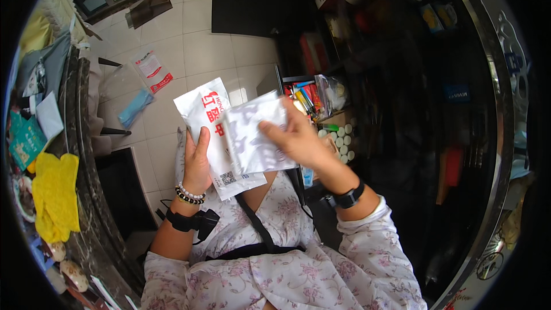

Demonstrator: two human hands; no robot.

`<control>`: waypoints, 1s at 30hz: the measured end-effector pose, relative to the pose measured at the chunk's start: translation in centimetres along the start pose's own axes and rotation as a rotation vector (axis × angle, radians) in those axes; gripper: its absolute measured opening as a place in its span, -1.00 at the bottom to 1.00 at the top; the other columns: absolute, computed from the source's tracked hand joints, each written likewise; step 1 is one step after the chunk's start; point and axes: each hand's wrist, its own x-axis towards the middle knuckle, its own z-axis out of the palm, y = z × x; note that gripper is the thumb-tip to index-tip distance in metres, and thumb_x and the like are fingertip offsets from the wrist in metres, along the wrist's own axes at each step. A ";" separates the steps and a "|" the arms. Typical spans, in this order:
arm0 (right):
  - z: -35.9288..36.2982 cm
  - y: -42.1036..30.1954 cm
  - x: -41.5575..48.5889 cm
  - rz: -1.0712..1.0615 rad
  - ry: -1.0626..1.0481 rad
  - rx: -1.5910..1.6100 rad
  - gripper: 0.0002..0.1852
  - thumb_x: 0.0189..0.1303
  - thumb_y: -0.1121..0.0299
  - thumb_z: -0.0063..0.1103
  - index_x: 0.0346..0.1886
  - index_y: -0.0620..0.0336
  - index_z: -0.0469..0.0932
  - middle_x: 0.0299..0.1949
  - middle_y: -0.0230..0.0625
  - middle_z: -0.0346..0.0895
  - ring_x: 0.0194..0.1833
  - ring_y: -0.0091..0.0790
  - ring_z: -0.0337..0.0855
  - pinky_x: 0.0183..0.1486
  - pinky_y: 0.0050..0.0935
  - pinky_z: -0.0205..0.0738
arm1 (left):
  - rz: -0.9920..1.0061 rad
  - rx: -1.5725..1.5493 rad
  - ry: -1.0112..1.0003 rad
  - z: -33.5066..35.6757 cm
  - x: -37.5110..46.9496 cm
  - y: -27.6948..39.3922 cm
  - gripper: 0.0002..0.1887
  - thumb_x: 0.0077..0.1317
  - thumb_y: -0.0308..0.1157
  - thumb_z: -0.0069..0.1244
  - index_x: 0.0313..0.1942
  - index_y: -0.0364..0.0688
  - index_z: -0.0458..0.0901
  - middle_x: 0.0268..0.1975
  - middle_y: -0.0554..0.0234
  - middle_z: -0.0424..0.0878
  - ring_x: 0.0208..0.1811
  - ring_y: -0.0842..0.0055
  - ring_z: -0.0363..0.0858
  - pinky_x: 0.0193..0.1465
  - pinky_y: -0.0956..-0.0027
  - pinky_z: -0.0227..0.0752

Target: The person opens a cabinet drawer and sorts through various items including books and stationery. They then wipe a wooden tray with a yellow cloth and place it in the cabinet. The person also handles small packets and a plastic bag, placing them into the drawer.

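Observation:
My left hand [197,163] grips a white sealed packet [202,107] with red printing and a printed code near its lower end. In my right hand [297,137] is a flat, square white packet [254,137] with grey patterning, pinched between thumb and fingers. This square packet overlaps the right side of the longer one and hides part of it. Both packets are held up in front of my chest. Whatever is inside them does not show.
On the right stands a dark cabinet with a drawer of pens and bags [312,97]. Plastic packaging [153,71] and a blue packet [135,107] lie on the tiled floor. A marble-edged surface at left bears a yellow cloth [56,196] and a teal packet [28,140].

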 end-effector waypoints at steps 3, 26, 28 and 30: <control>-6.2 -5.1 3.7 -0.031 0.184 -0.093 -0.73 0.26 0.48 0.20 0.00 0.27 0.44 -0.22 -0.42 0.58 -0.23 -0.63 0.55 -0.15 -0.56 0.49 | -0.018 0.115 0.027 -0.1 4.7 1.5 -0.50 0.48 -0.24 -0.13 0.33 -0.19 0.17 0.15 0.13 0.50 0.12 0.43 0.57 0.15 0.29 0.50; -26.0 20.0 32.4 0.579 0.306 -1.804 -0.56 0.20 0.40 0.16 0.11 0.25 0.25 0.01 0.08 0.50 -0.02 0.13 0.64 -0.05 -0.08 0.62 | -0.211 0.091 0.318 -9.0 19.2 -7.3 -0.42 0.31 -0.59 0.04 0.29 -0.23 0.18 0.14 0.19 0.46 0.13 0.52 0.47 0.22 0.37 0.36; -27.9 22.2 32.2 0.686 0.291 -1.786 -0.58 0.24 0.40 0.10 0.13 0.27 0.27 0.02 0.11 0.51 -0.01 0.13 0.64 -0.04 -0.07 0.63 | -0.237 0.154 0.319 -9.0 19.3 -7.3 -0.41 0.31 -0.58 0.05 0.29 -0.24 0.17 0.14 0.18 0.46 0.13 0.53 0.47 0.22 0.37 0.36; -29.8 24.6 32.0 0.807 0.237 -1.731 -0.60 0.28 0.40 0.01 0.16 0.32 0.30 0.04 0.17 0.51 0.00 0.14 0.63 -0.03 -0.04 0.62 | -0.266 0.184 0.323 -9.0 19.4 -7.4 -0.39 0.29 -0.57 0.07 0.29 -0.26 0.16 0.13 0.18 0.45 0.12 0.54 0.47 0.21 0.38 0.36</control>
